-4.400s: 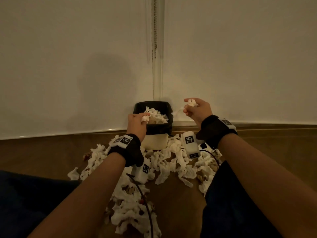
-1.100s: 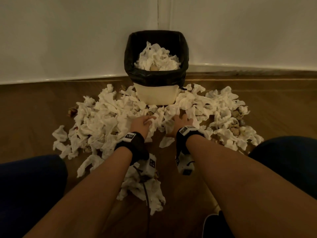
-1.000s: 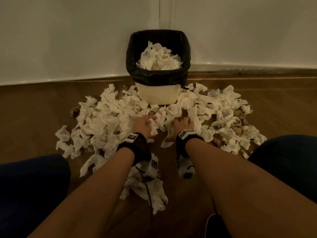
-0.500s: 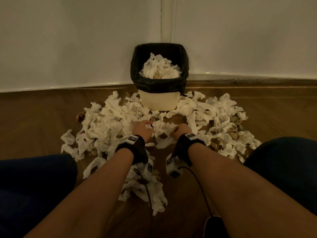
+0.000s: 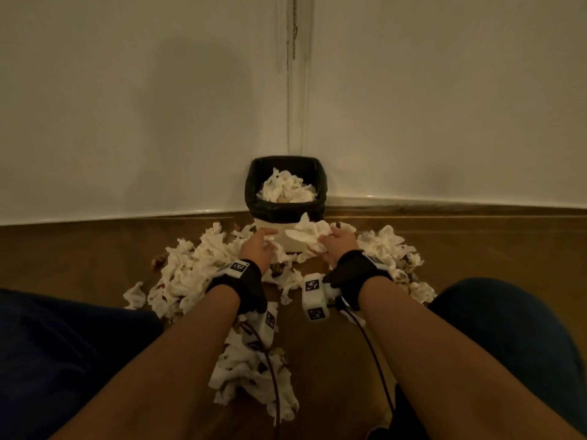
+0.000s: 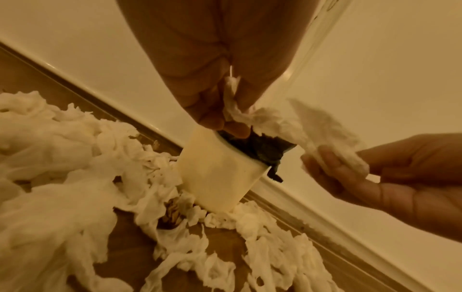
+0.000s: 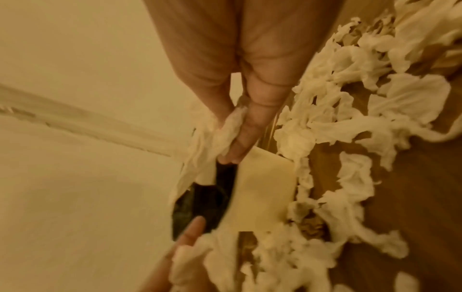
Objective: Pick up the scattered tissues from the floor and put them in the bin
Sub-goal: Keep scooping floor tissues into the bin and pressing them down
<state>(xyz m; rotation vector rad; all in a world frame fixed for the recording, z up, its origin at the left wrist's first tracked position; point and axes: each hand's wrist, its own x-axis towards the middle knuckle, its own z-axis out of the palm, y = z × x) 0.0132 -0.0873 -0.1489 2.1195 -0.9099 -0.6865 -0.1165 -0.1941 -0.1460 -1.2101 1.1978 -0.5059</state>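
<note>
A small cream bin with a black liner stands in the wall corner, heaped with white tissues. My left hand pinches a small crumpled tissue just in front of the bin's left side. My right hand grips a larger tissue, held up against the bin's front right, below the rim. The left wrist view shows the bin beyond my fingertips. In the right wrist view the tissue hangs from my fingers beside the bin.
Scattered tissues cover the wooden floor around the bin on both sides, with another clump between my forearms. My knees in dark trousers flank the pile. White walls close off the corner.
Both hands have lifted off the floor pile, each with a tissue, and moved forward to the bin's front. The head view has tilted upward.
</note>
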